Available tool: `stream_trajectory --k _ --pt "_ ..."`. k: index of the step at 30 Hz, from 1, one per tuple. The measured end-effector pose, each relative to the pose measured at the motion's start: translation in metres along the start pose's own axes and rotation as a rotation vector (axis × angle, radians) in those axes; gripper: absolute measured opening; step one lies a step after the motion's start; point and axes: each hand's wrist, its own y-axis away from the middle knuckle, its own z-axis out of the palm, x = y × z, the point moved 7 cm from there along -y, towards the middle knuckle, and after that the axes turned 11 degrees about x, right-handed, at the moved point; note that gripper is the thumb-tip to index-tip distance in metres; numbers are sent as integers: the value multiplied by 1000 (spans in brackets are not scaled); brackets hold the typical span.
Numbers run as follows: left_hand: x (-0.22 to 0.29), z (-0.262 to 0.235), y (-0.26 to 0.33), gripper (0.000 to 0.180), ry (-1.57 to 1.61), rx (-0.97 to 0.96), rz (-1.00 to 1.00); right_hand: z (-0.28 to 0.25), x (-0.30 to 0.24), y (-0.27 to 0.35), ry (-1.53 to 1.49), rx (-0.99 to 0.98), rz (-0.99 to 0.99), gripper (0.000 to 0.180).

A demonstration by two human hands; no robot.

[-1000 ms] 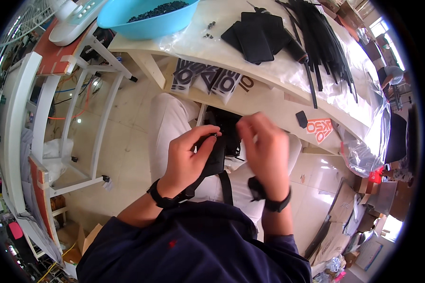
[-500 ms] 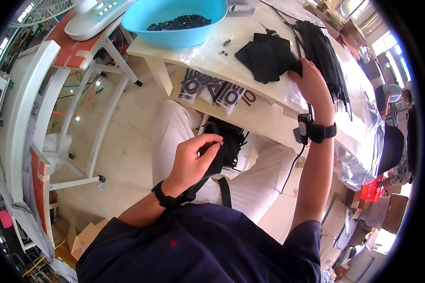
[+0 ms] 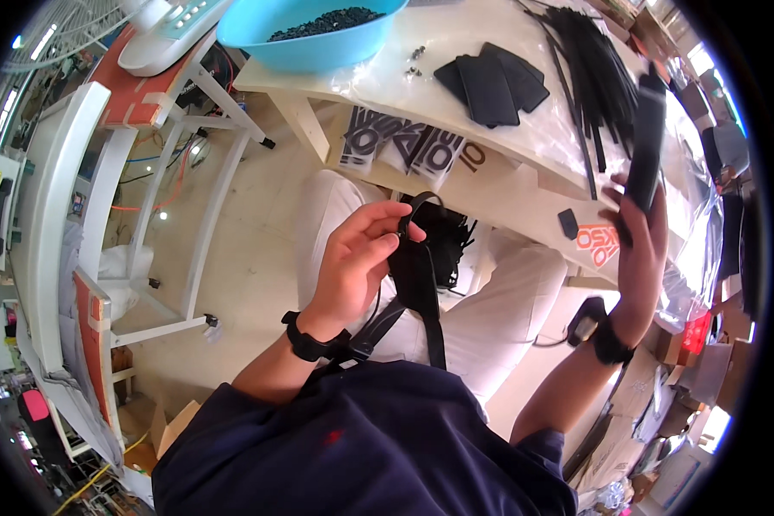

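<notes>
Above my lap, my left hand (image 3: 353,262) is closed, thumb and fingers pinching a thin black strap (image 3: 423,202) that arcs away from the fingertips. Wider black webbing (image 3: 415,279) hangs just beside it and runs down over my lap. At the table's right side, my right hand (image 3: 643,245) is raised, its fingers round a long black piece (image 3: 649,129) that stands up from the grip. Motion blur hides what kind of piece it is. Several flat black rectangular pieces (image 3: 490,90) lie overlapped on the table, left of a bundle of black strips (image 3: 589,64).
A blue basin (image 3: 318,47) of small black parts stands at the table's far left, with small metal bits (image 3: 415,60) near it. Printed plastic bags (image 3: 404,150) lie on the shelf below. A white fan base (image 3: 159,47) rests on the left stand. Cardboard boxes (image 3: 615,451) lie right.
My right hand has left the stack of flat pieces and swung right, now carrying a long black piece. My left hand has risen slightly with the strap, which is more visible.
</notes>
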Motion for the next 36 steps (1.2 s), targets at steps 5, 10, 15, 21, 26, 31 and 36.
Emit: stream_trajectory --k 5,10,15,21,26,31,36 --pt "-15 -4 -10 27 263 -52 -64 11 40 88 -451 -349 337 57" --pt "-25 1 -14 24 412 -62 -201 29 77 177 -479 -474 528 54" --pt "-23 -1 -11 27 468 -138 -267 38 73 190 -209 -656 494 40" --pt "-20 -7 -7 26 401 -133 -259 54 58 182 40 -726 237 37" --pt "-16 -10 -4 20 361 -55 -268 58 60 180 63 -716 174 41" --pt "-18 -19 -4 19 298 1 -283 59 63 180 87 -714 169 45" --pt "-18 -25 -7 26 306 -86 -293 60 62 180 109 -735 167 50"
